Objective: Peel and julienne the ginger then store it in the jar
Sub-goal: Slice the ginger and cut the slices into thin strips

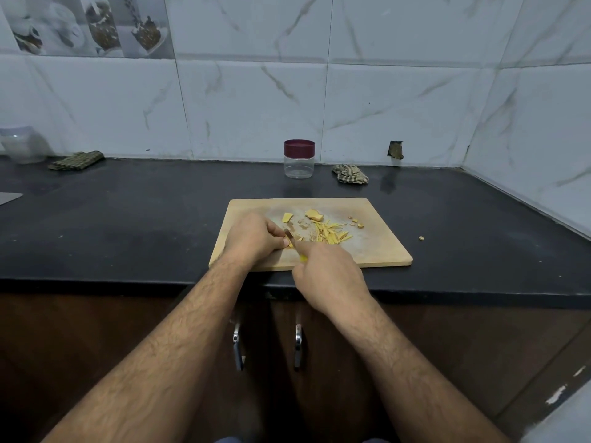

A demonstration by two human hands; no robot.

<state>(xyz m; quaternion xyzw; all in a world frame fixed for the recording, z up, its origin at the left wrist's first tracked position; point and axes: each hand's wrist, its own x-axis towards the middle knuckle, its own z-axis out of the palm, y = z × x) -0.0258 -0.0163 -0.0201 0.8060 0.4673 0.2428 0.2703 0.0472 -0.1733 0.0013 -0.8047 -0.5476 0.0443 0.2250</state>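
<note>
A wooden cutting board lies on the black counter. On it sit a pile of thin ginger strips, two ginger slabs, a flat slice and small peel bits. My left hand has its fingers curled down on a small ginger piece at the board's near left. My right hand grips a yellow-handled knife; its blade meets the ginger at my left fingertips. A clear jar with a maroon lid stands behind the board, lid on.
A crumpled checked cloth lies right of the jar, a folded one at far left beside a clear container. A ginger scrap sits on the counter right of the board. Tiled walls close the back and right.
</note>
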